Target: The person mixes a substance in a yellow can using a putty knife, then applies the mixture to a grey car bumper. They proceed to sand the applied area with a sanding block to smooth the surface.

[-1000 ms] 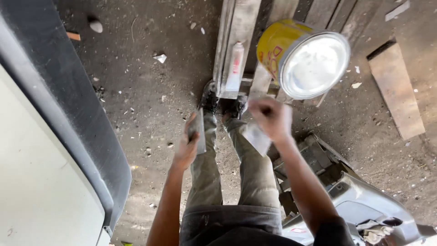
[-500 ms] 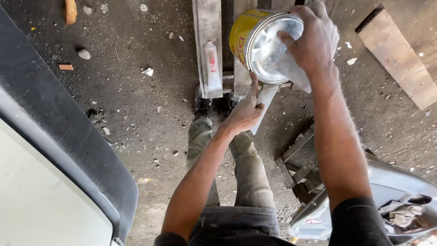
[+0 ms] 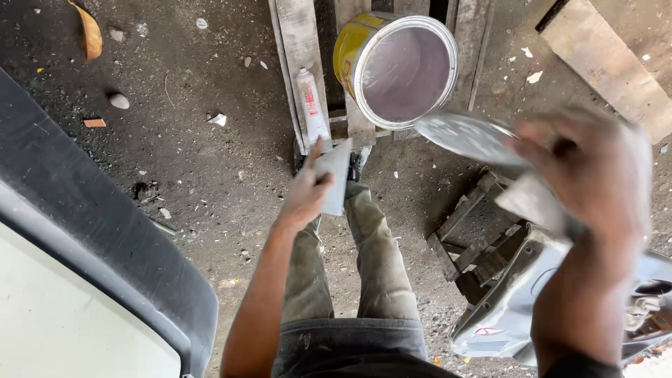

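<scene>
Our left hand [image 3: 308,192] low with fingers closed in a grip, our right hand [image 3: 595,175] raised close, blurred, fingers curled.

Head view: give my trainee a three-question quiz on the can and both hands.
1. True or false: the yellow can has its lid on.
2. What does the right hand hold? A) round lid B) spray tube C) leaf
3. What does the left hand grip?

Key: 1. False, it is open, with pale filler inside. 2. A, the round lid, blurred. 3. A flat grey scraper.
</scene>
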